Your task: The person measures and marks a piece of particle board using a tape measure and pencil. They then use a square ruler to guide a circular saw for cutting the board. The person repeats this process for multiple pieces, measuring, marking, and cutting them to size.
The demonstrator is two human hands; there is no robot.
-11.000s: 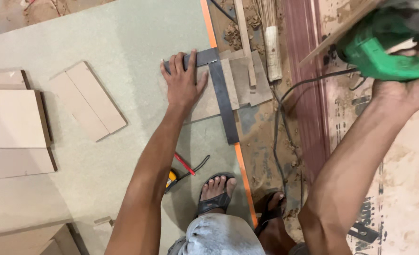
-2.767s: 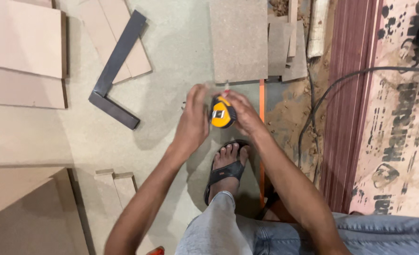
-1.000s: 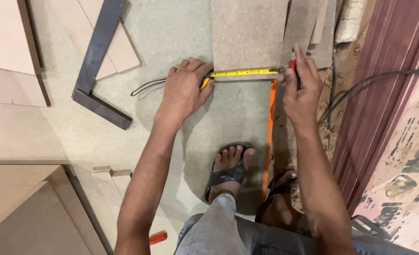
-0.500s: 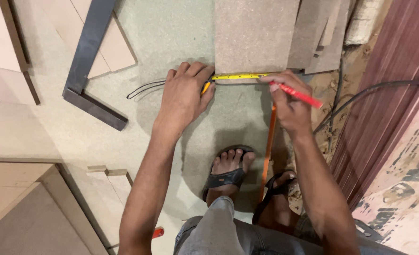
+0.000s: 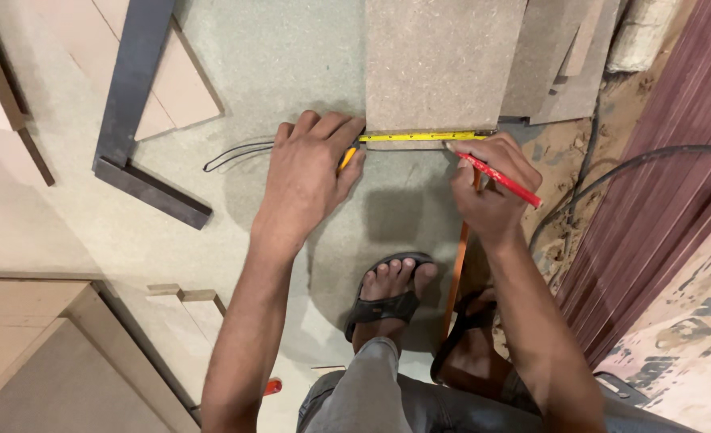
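Floor: dusty workshop floor with a big pale green-grey sheet (image 5: 235,48) lying flat on it, its face fine-grained and matt; sawdust and bare dirt along its right side.
Step in hand: measuring and marking, by my reading. A yellow tape (image 5: 424,137) is stretched along the near edge of a brown board (image 5: 440,64), and a pencil tip is at that edge.
Left hand (image 5: 307,172): palm down on the sheet, fingers (image 5: 323,128) clenched over the tape's case, of which only a sliver of yellow shows by the thumb.
Right hand (image 5: 492,188): fingers pinching a red pencil (image 5: 504,180), point aimed up and left at the tape, just at the board's edge.
Brown board: rectangular chipboard, coarse and speckled, square-cut, lying on the sheet just beyond both hands.
Next move, as I judge it: a short, firm tick calls for the tape kept taut and flat, the left hand not shifting, and the pencil point tight against the reading.
Steel square (image 5: 135,120): dark L-shaped metal, flat and smooth, lying well to the left, across pale offcuts (image 5: 183,80).
Black loop (image 5: 231,154): thin cord lying just left of the left hand; what it belongs to I cannot tell.
Cable (image 5: 612,172): dark rubbery lead curving across the dirt on the right.
Red planks (image 5: 676,160): ribbed, maroon, stacked lengthwise at the right.
Feet: one in a black sandal (image 5: 387,305) on the sheet, below the hands; the other tucked beside an orange edge strip (image 5: 456,281).
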